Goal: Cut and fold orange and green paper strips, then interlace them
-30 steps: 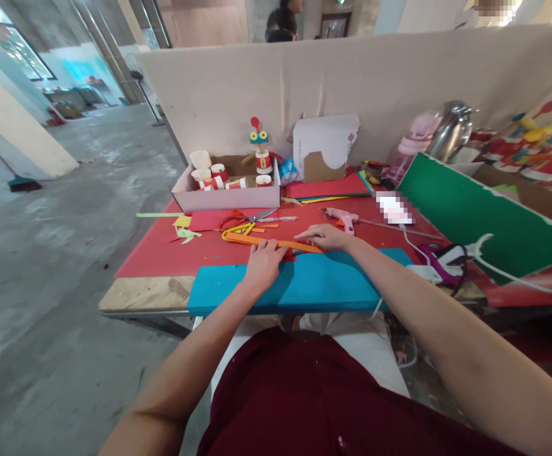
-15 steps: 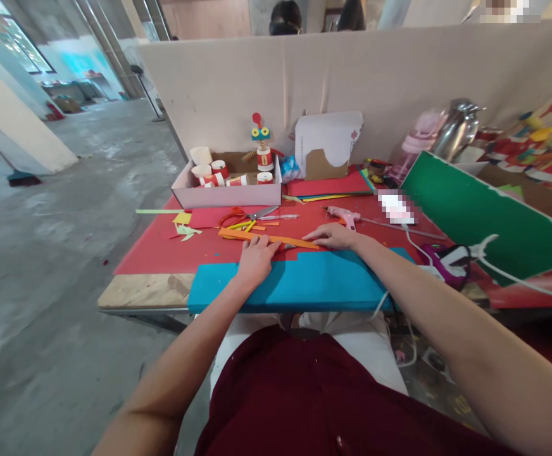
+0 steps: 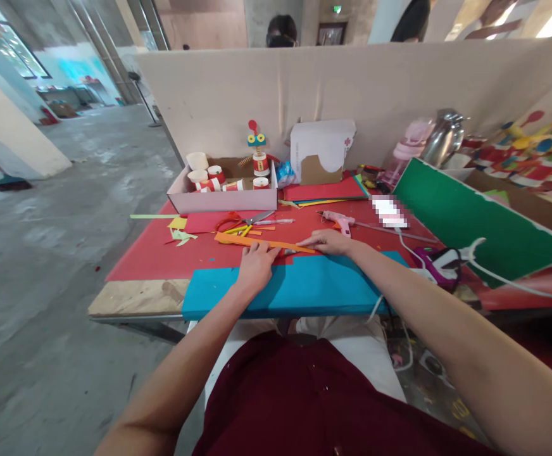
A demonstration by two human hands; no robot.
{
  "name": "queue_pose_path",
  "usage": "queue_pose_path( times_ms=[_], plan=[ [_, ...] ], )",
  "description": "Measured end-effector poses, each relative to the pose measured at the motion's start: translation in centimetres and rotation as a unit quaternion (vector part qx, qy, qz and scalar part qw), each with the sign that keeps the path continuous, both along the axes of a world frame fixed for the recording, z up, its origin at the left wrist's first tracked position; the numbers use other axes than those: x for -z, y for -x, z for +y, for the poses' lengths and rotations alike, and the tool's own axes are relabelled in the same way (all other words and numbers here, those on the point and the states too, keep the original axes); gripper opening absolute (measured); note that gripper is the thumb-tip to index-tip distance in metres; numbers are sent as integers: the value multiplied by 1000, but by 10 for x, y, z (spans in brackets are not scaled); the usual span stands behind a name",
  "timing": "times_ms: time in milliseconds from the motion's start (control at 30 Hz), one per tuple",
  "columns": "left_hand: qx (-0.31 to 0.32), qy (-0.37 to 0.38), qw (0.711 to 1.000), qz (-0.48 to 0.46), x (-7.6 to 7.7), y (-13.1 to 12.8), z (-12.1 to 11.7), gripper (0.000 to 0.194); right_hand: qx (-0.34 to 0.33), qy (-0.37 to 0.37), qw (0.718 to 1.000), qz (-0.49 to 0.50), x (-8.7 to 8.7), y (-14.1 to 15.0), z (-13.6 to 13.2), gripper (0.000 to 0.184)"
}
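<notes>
A long folded strip of orange paper [image 3: 238,239] lies across the red-covered table, just beyond a blue sheet [image 3: 299,288]. My left hand [image 3: 256,261] grips the strip's near edge around its middle, fingers bent over it. At the strip's right end my right hand [image 3: 327,242] pinches it with thumb and fingers. The undersides of both hands are hidden. Beyond the strip lie red-handled scissors [image 3: 242,220] and a pen [image 3: 276,221], with yellow strips [image 3: 238,232] beside them. A pink glue gun [image 3: 338,221] rests just past my right hand.
Behind stands a box [image 3: 223,201] of paper cups and a cup figure [image 3: 260,163]. To the right are a phone [image 3: 388,211], a green board [image 3: 475,221], a purple power strip [image 3: 440,266] with white cables, and a metal jug [image 3: 444,136]. Paper scraps [image 3: 180,235] lie left.
The view has tilted up slightly and shifted a little to the right. Both hands stay on the orange strip, and my right hand has slid slightly left along it.
</notes>
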State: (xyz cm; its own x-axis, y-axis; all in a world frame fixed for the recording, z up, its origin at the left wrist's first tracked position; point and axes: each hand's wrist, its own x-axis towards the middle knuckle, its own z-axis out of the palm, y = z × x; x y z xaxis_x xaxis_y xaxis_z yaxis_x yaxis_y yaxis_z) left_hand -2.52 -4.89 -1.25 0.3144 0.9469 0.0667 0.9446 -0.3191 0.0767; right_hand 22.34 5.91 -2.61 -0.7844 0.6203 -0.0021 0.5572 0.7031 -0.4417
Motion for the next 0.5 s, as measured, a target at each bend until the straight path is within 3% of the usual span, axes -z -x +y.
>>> queue_pose_path(
  times_ms=[500],
  plan=[
    [15,11,1000,0,-1,-3,1,45,-10,-21,1000,5,5,-3,1,37]
  ],
)
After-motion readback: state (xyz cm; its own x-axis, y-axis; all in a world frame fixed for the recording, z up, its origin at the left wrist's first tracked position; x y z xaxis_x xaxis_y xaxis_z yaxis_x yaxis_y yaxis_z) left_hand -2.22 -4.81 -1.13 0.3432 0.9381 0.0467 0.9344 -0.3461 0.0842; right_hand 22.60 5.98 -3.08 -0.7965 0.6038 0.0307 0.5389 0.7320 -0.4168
